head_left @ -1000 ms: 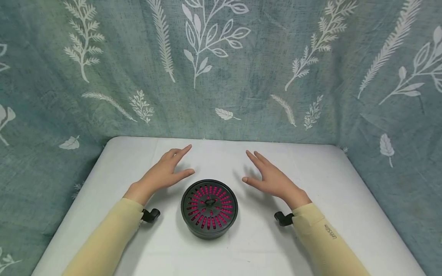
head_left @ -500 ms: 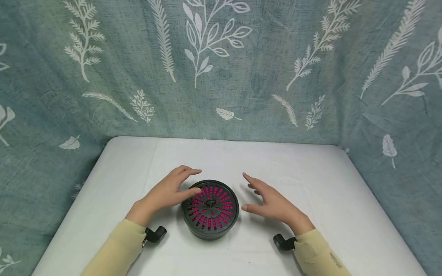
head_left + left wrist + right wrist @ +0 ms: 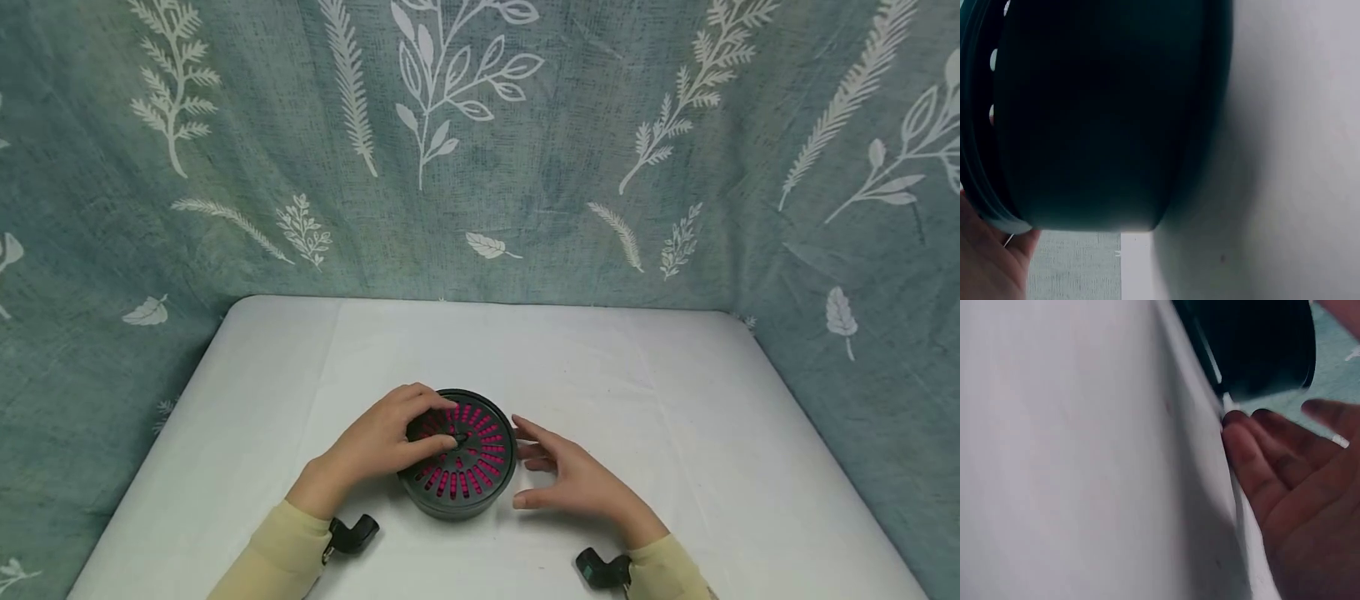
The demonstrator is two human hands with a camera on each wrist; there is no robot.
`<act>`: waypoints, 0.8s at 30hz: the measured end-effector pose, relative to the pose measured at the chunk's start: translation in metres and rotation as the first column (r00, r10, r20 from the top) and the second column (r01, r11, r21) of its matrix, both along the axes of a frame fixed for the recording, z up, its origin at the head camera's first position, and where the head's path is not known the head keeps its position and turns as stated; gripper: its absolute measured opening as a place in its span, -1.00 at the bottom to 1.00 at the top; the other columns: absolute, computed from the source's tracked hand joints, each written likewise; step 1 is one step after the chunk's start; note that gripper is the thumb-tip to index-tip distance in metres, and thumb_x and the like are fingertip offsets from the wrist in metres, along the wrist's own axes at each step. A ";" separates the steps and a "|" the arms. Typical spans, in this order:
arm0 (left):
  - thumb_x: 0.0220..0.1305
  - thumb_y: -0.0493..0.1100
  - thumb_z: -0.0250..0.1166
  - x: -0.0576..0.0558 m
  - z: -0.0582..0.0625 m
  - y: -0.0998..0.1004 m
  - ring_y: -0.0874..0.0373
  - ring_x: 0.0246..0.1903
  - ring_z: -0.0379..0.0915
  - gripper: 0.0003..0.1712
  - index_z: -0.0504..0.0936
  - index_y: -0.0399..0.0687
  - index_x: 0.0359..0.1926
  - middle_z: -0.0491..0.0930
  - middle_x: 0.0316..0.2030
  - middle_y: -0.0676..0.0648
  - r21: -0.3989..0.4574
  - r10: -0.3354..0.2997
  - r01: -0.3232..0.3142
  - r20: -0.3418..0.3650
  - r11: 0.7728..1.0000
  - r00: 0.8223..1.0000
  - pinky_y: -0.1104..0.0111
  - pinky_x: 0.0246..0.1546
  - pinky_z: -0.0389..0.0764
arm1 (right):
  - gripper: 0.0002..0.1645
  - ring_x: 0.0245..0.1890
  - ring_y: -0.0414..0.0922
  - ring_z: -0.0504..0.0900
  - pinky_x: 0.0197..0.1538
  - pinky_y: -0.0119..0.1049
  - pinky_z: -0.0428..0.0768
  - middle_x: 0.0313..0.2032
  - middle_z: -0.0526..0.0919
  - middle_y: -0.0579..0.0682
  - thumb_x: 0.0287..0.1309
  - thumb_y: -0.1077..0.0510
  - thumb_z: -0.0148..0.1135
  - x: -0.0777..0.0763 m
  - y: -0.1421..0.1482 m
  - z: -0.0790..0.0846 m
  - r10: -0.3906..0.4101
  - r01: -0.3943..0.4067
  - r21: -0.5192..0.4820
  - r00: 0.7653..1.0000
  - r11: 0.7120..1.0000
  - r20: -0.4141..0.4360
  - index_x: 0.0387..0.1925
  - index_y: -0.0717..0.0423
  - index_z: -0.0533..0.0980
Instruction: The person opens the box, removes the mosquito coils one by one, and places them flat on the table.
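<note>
A round dark container (image 3: 457, 508), like a mosquito coil holder, stands upright on the white table (image 3: 600, 358). Pink shows through the slots of its lid (image 3: 467, 479). Over the left part of the lid reaches my left hand (image 3: 386, 437), its thumb tip by the small ring handle (image 3: 462, 438) and fingers toward the far side; the pinch is not closed. In the left wrist view this hand (image 3: 988, 262) is mostly cut off beyond the container wall (image 3: 1097, 119). My right hand (image 3: 573, 479) is at the right side, fingers loosely bent; contact is unclear. In the right wrist view its fingers (image 3: 1250, 456) lie near the container base (image 3: 1254, 344).
A black wrist camera (image 3: 355, 534) sits on the left wrist, and another (image 3: 603, 569) on the right, both low over the table. Behind the table's far edge hangs a green leaf-patterned cloth (image 3: 480, 208).
My left hand has come in over the lid, thumb now at the ring handle. My right hand has moved down and inward to the container's right side. The container has stayed in place.
</note>
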State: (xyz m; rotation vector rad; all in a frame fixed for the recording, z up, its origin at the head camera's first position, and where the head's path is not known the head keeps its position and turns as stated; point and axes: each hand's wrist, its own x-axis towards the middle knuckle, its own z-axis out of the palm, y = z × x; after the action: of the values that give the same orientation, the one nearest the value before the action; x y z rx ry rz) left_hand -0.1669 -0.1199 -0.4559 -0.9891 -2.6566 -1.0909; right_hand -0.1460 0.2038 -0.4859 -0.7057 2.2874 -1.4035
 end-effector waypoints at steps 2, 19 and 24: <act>0.23 0.34 0.29 0.000 -0.001 0.001 0.31 0.08 0.39 -0.44 0.64 0.17 0.11 0.50 0.02 0.26 0.026 -0.018 0.019 -0.028 0.999 0.999 0.26 0.13 0.54 | 0.31 0.27 -0.12 0.44 0.25 -0.29 0.50 0.38 0.31 -0.09 -0.11 0.05 0.62 0.003 -0.002 -0.003 -0.012 0.014 -0.033 0.999 0.999 0.032 0.56 0.01 0.01; 0.22 0.06 0.43 -0.002 -0.012 0.014 0.39 -0.18 0.49 -0.78 0.67 0.11 -0.19 0.58 -0.24 0.23 0.121 -0.141 0.166 -0.195 0.979 0.971 0.42 -0.11 0.59 | 0.07 -0.08 -0.21 0.63 -0.02 -0.31 0.68 0.10 0.56 -0.27 -0.20 -0.20 0.61 0.013 -0.021 -0.024 -0.179 0.174 -0.042 0.961 0.984 -0.211 0.38 -0.12 0.36; 0.24 -0.02 0.43 -0.001 -0.014 0.016 0.43 -0.27 0.47 -0.86 0.64 0.15 -0.24 0.57 -0.30 0.26 0.112 -0.120 0.145 -0.201 0.983 0.972 0.44 -0.21 0.60 | 0.05 -0.07 -0.22 0.63 -0.01 -0.32 0.68 0.12 0.55 -0.25 -0.18 -0.19 0.61 0.012 -0.020 -0.025 -0.177 0.171 -0.046 0.958 0.984 -0.225 0.38 -0.11 0.37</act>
State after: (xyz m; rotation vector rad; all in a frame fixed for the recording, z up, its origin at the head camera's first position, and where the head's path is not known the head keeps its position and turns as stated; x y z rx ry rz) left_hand -0.1680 -0.1036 -0.4695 -1.1954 -2.3669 -1.1091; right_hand -0.1336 0.1835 -0.5109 -0.7219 2.5684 -1.5011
